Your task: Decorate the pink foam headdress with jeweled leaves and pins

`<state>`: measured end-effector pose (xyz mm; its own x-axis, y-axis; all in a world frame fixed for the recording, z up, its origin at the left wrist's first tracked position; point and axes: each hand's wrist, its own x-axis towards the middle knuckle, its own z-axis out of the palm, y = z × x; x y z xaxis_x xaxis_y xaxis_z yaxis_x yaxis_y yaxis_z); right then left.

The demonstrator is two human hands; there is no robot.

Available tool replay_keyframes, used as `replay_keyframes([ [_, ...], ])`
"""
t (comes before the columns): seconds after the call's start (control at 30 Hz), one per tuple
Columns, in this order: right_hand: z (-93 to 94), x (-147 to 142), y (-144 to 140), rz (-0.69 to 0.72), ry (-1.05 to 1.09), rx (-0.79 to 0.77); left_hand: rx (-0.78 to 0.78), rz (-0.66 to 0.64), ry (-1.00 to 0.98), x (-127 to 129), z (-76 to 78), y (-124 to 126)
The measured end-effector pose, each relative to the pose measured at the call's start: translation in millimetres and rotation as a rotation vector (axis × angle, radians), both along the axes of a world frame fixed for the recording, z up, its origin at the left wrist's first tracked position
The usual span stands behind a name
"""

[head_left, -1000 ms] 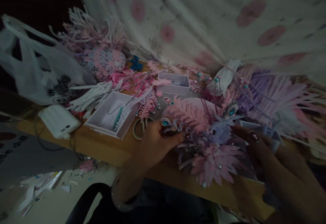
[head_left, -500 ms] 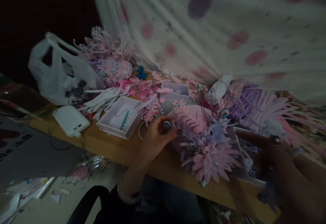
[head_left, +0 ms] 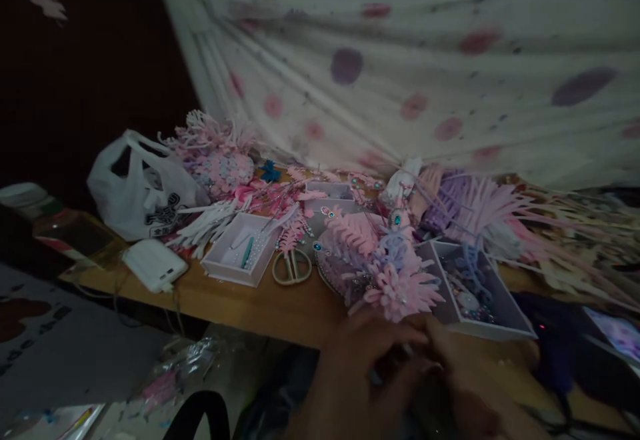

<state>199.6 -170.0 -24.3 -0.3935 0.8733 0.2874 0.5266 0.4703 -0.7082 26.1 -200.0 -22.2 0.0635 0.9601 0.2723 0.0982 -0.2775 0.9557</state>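
Close to me, at the table's front edge, my left hand and my right hand meet with bent fingers pressed together. Whatever lies between the fingertips is dark and blurred. Just beyond them rests a pink and lilac craft piece. It bears a fringed pink flower, leafy fronds and blue-green jewelled ornaments. To its left is a pair of scissors, gold handles toward me. Right of the piece stands a white box with beads and a lilac curled piece inside.
Another white box holds pearls and a teal tool. Nearby are a white power bank with a cable, a plastic bag and a bottle. Bundled purple stems lie at the back right; a lit phone is far right.
My left hand has left the craft piece and come down toward me; my right hand has moved in from the right to meet it. The view has tilted up, and the scissors show fully.
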Motion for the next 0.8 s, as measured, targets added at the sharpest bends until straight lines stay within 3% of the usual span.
replay_keyframes([
  [0.1,7.9,0,-18,0.084,-0.033,-0.071,-0.028,0.006,-0.022,2,1.0,1],
  [0.3,9.1,7,-20,0.053,0.003,-0.072,-0.255,0.133,-0.235,-9,-3.0,-1],
  [0.47,10.0,0,-21,0.006,0.173,-0.1,-0.435,-0.001,-0.58,-10,-9.3,-1],
  [0.57,8.7,-5,-23,0.001,0.242,-0.143,-0.437,-0.053,-0.668,-6,-15.0,0],
  [0.8,0.9,-4,-21,0.023,0.251,-0.165,-0.328,-0.059,-0.624,-1,-27.3,6],
])
